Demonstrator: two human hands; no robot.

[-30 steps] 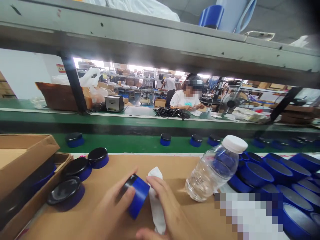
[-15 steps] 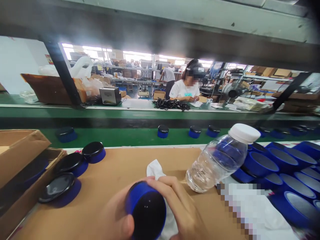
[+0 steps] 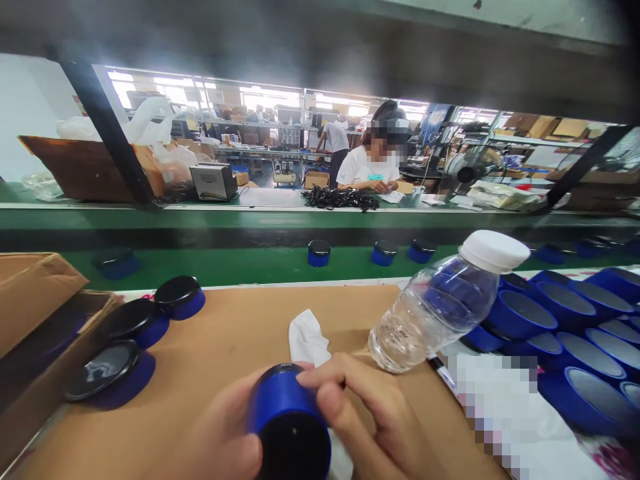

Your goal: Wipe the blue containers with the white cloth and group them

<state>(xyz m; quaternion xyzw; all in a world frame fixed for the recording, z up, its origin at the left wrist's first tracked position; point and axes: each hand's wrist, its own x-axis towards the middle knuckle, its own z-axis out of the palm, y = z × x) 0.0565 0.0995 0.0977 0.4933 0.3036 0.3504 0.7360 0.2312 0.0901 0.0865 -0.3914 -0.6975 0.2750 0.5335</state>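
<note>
My left hand (image 3: 220,440) grips a round blue part with a black face (image 3: 289,427), held low in front of me with the black face toward the camera. My right hand (image 3: 370,420) curls over its right side, fingertips on the blue wall, and a white cloth (image 3: 307,337) runs beneath these fingers onto the cardboard sheet (image 3: 235,340). A clear plastic bottle with a white cap (image 3: 440,303) leans tilted just right of my hands.
Three blue parts with black tops (image 3: 177,297) sit at the left by open cardboard boxes (image 3: 35,293). Several open blue rings (image 3: 565,313) are piled at the right. More blue parts (image 3: 319,253) ride the green conveyor (image 3: 240,267). A person in white (image 3: 370,173) works beyond.
The blue part has been turned from side-on to black face toward me and drawn lower and closer. My right hand moved from the cloth onto the part's wall. The view tilted slightly downward.
</note>
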